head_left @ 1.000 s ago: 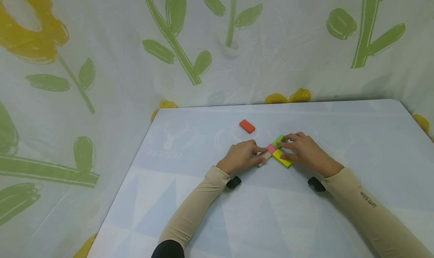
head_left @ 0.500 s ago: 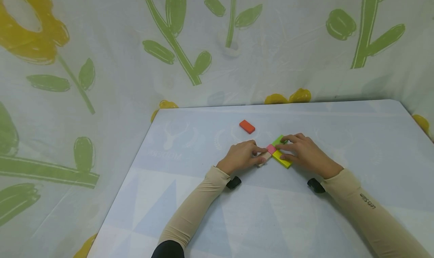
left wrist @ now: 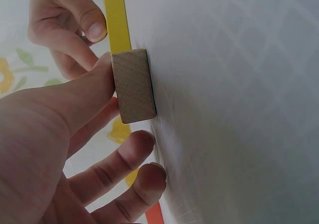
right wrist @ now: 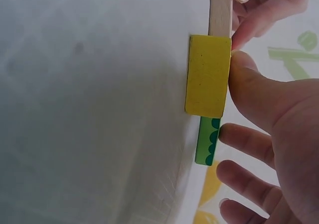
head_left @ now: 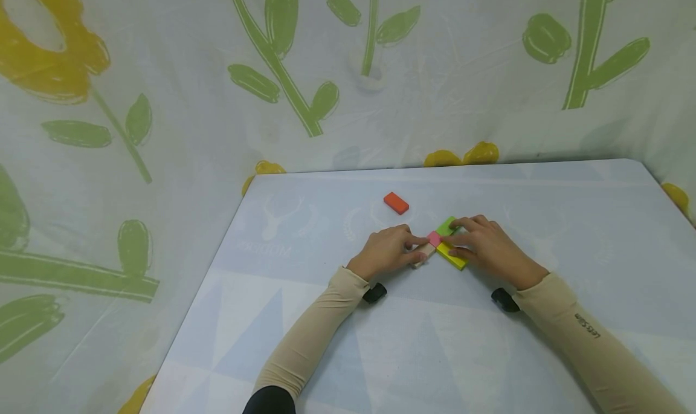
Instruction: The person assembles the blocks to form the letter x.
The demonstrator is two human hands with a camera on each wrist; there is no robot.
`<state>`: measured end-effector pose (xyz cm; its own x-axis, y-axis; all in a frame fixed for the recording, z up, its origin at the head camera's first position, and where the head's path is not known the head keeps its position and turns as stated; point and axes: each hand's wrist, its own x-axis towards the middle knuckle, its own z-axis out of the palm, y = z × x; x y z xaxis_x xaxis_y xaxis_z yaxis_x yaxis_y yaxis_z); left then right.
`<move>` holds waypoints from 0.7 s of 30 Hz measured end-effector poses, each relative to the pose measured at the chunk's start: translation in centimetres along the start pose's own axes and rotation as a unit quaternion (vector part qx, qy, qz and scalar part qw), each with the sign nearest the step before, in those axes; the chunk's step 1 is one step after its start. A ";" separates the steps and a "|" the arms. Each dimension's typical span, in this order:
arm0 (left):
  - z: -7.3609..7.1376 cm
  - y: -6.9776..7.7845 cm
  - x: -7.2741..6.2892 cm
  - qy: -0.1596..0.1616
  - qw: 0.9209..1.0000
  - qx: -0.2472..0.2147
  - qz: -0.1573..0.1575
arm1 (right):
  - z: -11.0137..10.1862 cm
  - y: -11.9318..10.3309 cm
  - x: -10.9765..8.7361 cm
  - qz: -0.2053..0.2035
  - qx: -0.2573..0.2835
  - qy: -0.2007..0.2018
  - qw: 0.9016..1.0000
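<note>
Several flat dominoes lie joined end to side near the middle of the table: plain wood (head_left: 425, 255), pink (head_left: 434, 239), green (head_left: 446, 226) and yellow (head_left: 452, 255). With its thumb, my left hand (head_left: 384, 249) rests on the plain wood domino, the index fingertip at the pink one. Its other fingers extend beside the wood in the left wrist view. On the yellow domino lies the thumb of my right hand (head_left: 489, 248); an index fingertip touches near the pink one and another finger reaches the green. A scalloped pattern marks the green domino (right wrist: 208, 140) in the right wrist view.
An orange-red domino (head_left: 396, 203) lies apart, farther back and left of the group. The white and pale-blue table (head_left: 402, 341) ends at a back edge against a flower-print curtain (head_left: 185, 100).
My right hand has shifted very slightly left, its index fingertip coming closer to the pink domino. The left hand and the dominoes look unmoved.
</note>
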<state>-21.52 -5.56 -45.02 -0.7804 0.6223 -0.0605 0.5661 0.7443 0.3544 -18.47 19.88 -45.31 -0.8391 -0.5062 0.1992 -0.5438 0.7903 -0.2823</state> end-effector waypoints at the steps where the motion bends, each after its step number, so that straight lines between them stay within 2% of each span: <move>1: 0.0 0.0 0.0 0.000 1.000 0.000 0.000 | -0.1 -0.1 0.0 0.001 0.000 -0.001 1.000; 5: 0.0 0.0 0.0 0.000 1.000 -0.001 -0.001 | -0.1 -0.4 0.0 0.011 -0.007 -0.008 1.000; 21: 0.2 -0.2 0.1 0.004 1.000 -0.001 0.004 | 0.0 -0.5 -0.2 0.006 -0.014 -0.004 1.000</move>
<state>-21.64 -5.58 -45.27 -0.7774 0.6270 -0.0501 0.5725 0.7382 0.3568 -18.03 19.57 -45.16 -0.8455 -0.4998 0.1879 -0.5335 0.8056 -0.2578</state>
